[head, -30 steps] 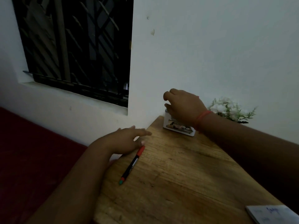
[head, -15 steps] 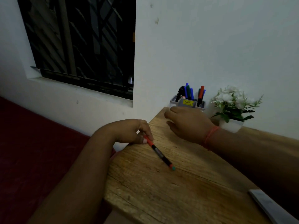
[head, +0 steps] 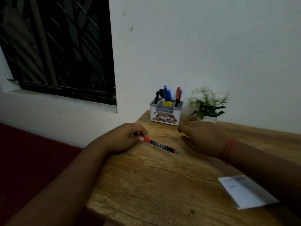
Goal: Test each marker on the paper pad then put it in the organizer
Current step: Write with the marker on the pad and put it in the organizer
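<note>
My left hand (head: 125,137) pinches the red cap end of a black marker (head: 160,145) whose green tip points right, low over the wooden table (head: 154,185). My right hand (head: 200,137) hovers just right of the marker with relaxed fingers and holds nothing. At the table's far edge by the wall stands the grey-and-white organizer (head: 165,114), with several markers upright in it: black, blue, green and red. The white paper pad (head: 246,191), with faint blue scribbles on it, lies at the near right, partly under my right forearm.
A small white pot of white flowers (head: 206,103) stands right of the organizer against the white wall. A dark barred window (head: 57,46) is up on the left. The table's left edge drops off to a dark red surface (head: 32,160).
My left hand took hold of the marker and swung its green tip round to the right. My right hand came away from the organizer and drew back to the right of the marker.
</note>
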Demonstrator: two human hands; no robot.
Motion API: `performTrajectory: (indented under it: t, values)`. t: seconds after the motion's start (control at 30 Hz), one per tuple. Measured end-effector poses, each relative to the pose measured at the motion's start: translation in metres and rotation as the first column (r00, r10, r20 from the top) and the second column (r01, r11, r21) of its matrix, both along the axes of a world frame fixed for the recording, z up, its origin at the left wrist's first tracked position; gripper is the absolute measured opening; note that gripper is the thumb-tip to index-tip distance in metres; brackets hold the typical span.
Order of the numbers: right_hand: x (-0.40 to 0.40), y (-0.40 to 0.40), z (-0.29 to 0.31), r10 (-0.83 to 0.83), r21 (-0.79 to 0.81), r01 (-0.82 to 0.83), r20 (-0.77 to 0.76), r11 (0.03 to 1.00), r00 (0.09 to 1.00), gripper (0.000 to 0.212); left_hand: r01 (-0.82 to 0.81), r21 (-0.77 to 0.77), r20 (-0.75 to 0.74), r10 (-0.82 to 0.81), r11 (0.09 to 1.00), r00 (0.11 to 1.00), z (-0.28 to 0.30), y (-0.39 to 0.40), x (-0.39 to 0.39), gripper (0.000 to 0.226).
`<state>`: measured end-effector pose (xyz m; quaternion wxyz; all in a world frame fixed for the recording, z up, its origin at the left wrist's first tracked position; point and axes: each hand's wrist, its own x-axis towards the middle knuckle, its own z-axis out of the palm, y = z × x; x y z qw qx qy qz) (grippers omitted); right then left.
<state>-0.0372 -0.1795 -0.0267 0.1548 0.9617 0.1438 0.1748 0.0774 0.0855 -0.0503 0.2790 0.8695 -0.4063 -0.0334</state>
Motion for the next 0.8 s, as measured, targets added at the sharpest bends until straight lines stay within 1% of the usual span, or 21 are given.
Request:
performTrajectory:
  t: [0.07,0.13,0.23,0.3,0.4,0.53,0.6,0.63,0.67,0.73,0.8]
  values:
    - [-0.019,-0.017,0.0,-0.044,0.033,0.045,-0.029,0.998,0.999,0.029,0.005,-0.051,0.006,-0.005,0.999,1.0,0.003,-0.017,-0.009,0.02]
    - [-0.038,-0.035,-0.003,-0.087,0.068,0.09,-0.043,0.994,0.995,0.03,0.063,-0.084,0.02,-0.061,0.994,0.998,0.007,-0.038,-0.018,0.019]
    - [-0.066,-0.06,-0.007,-0.112,0.106,0.112,-0.007,0.988,0.994,0.03,0.149,-0.115,0.044,-0.145,0.982,0.989,0.014,-0.07,-0.031,0.018]
    - [-0.086,-0.077,-0.007,-0.128,0.148,0.128,-0.006,0.981,0.992,0.031,0.206,-0.171,0.023,-0.205,0.964,0.979,0.019,-0.096,-0.044,0.018]
    - [-0.112,-0.099,-0.007,-0.181,0.245,0.19,-0.06,0.951,0.982,0.032,0.263,-0.241,-0.027,-0.277,0.934,0.961,0.022,-0.138,-0.06,0.014]
    - [-0.134,-0.13,-0.009,-0.287,0.347,0.304,-0.099,0.887,0.953,0.029,0.318,-0.252,-0.081,-0.347,0.914,0.934,0.02,-0.194,-0.076,0.012]
    - [-0.141,-0.143,-0.011,-0.306,0.458,0.326,-0.119,0.827,0.945,0.031,0.34,-0.248,-0.094,-0.372,0.907,0.924,0.016,-0.221,-0.084,0.011]
    - [-0.144,-0.148,-0.013,-0.283,0.555,0.291,-0.102,0.779,0.954,0.032,0.344,-0.249,-0.108,-0.379,0.905,0.919,0.014,-0.233,-0.088,0.011]
    - [-0.145,-0.151,-0.015,-0.255,0.664,0.235,-0.07,0.71,0.964,0.033,0.347,-0.256,-0.119,-0.385,0.902,0.915,0.011,-0.242,-0.092,0.011]
    - [-0.148,-0.157,-0.017,-0.231,0.84,0.124,0.002,0.529,0.973,0.023,0.357,-0.286,-0.152,-0.409,0.889,0.9,0.005,-0.26,-0.099,0.013]
    - [-0.147,-0.159,-0.019,-0.239,0.924,0.073,0.021,0.375,0.971,0.013,0.364,-0.327,-0.199,-0.44,0.872,0.876,-0.003,-0.274,-0.105,0.013]
